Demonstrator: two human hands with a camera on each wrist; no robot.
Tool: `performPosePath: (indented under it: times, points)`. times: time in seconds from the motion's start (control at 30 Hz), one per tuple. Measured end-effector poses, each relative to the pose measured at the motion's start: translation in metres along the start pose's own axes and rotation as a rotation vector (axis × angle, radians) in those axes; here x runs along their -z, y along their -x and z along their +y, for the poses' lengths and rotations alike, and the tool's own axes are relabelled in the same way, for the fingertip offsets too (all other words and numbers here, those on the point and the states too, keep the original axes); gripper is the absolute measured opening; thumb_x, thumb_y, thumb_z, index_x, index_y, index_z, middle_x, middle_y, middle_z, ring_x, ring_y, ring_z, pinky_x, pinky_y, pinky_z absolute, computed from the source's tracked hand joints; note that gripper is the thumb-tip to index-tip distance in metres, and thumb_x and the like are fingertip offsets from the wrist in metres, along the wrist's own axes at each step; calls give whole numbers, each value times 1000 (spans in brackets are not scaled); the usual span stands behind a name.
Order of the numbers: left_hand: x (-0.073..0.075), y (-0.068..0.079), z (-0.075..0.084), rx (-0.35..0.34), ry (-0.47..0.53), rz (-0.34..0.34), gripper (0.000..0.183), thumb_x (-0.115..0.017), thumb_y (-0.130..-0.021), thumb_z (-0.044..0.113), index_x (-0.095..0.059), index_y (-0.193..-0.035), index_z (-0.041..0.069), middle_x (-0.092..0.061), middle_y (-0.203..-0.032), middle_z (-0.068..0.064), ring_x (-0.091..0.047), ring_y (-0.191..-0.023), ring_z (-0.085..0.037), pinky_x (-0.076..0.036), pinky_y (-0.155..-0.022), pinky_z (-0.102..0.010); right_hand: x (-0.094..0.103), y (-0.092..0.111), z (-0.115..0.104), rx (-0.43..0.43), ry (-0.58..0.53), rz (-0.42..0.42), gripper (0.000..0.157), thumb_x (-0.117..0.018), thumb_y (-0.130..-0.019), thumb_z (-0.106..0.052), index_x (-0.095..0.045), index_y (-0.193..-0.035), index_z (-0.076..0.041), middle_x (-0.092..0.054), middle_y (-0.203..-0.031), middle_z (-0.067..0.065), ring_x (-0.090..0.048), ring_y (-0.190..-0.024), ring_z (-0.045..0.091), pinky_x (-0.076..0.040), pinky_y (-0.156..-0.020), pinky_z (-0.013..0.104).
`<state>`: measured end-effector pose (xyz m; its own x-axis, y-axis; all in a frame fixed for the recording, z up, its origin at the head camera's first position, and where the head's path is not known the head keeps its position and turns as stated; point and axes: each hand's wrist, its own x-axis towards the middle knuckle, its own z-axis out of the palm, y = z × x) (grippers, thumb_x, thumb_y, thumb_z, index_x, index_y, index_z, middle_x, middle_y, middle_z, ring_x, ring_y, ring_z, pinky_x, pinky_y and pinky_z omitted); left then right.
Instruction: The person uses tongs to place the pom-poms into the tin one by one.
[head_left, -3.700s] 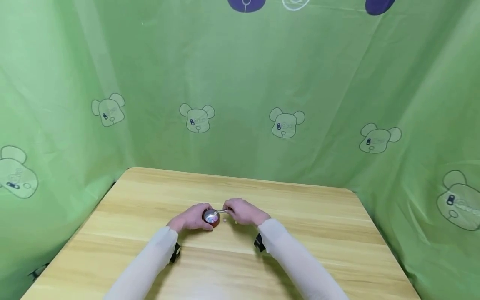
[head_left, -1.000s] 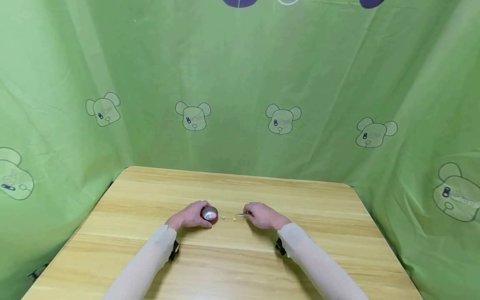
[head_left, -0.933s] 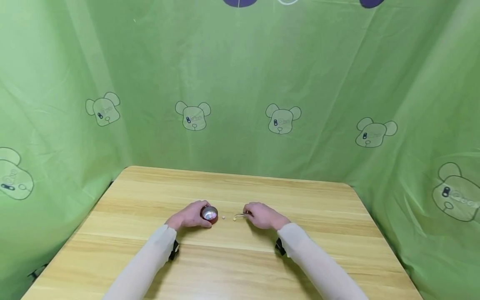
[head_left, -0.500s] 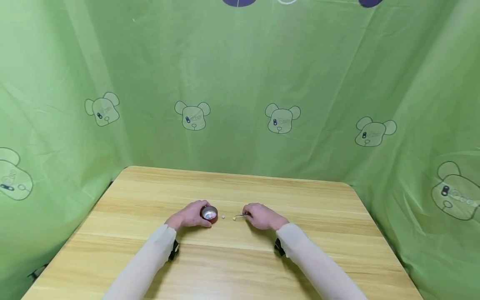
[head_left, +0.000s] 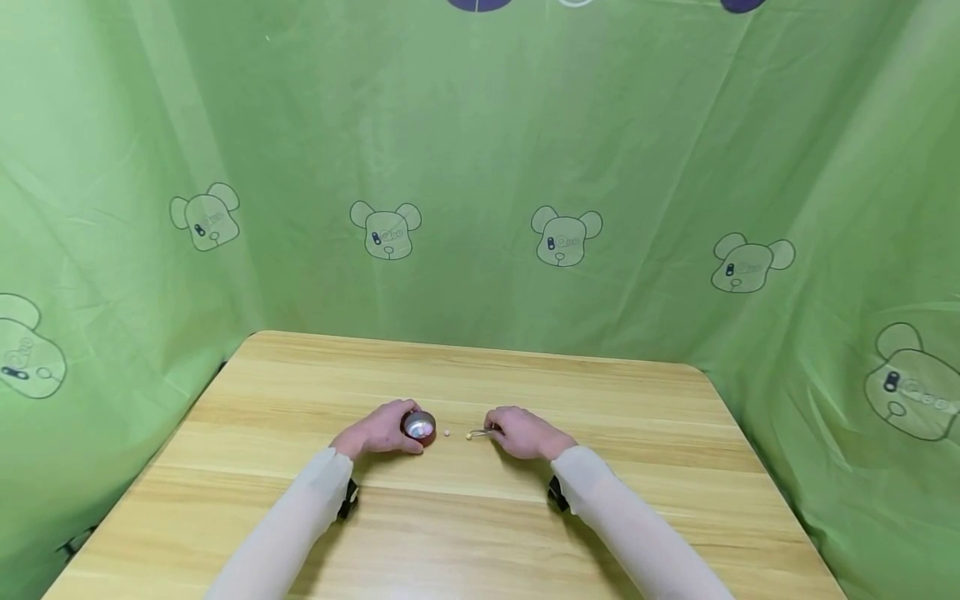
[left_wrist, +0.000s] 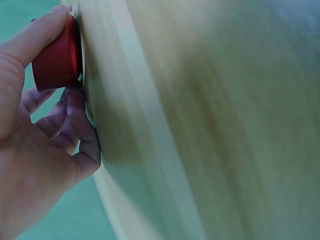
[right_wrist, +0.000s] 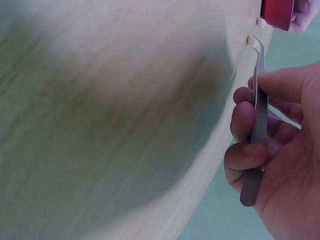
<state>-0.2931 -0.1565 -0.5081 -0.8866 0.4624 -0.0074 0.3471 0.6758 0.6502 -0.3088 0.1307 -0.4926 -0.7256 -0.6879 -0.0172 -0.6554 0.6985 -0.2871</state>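
My left hand (head_left: 381, 429) grips a small round red tin (left_wrist: 59, 59) by its side, thumb on one side and fingers on the other. Several pastel balls (head_left: 422, 431) lie inside it, seen through its open top in the head view. Bent-tip metal tweezers (right_wrist: 261, 110) are held between the thumb and curled fingers of my right hand (head_left: 525, 433). Their tips stand slightly apart, at a small yellow ball (head_left: 469, 437) on the table; whether they touch it I cannot tell. A pink ball (head_left: 447, 432) lies between the tin and the yellow ball.
Both hands are over the middle of a light wooden table (head_left: 450, 533). A green curtain (head_left: 480, 292) with bear-head prints hangs behind and along both sides. Dark wrist cameras (head_left: 557, 493) sit under the sleeves.
Since the oldest frame, my right hand has drawn the tweezers rightward from the tin to the yellow ball. Over the last second both hands have stayed nearly still, the left still holding the tin.
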Motion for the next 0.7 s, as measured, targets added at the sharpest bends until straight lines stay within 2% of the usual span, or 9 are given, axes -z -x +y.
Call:
performPosePath:
  times: [0.37,0.7]
  points:
    - [1,0,2,-1,6,-1,50,-83,-72,22,-55,-110,7,-59,-104,-4,-55,-98,-21,-44,-88,-41,1,1,2,51,14,15,8,-55,-96,-12,-63,-98,-10,-60,-90,-3,-56,-81,12,-48,-75,33]
    - [0,1,1,-7,-1,-6,51,-83,-73,24,-55,-112,6,-59,-105,-6,-55,-98,-22,-44,-87,-41,3,3,3,42,15,35,9,-54,-97,-15,-62,-98,-12,-59,-90,-3,-56,-83,13,-48,-76,34]
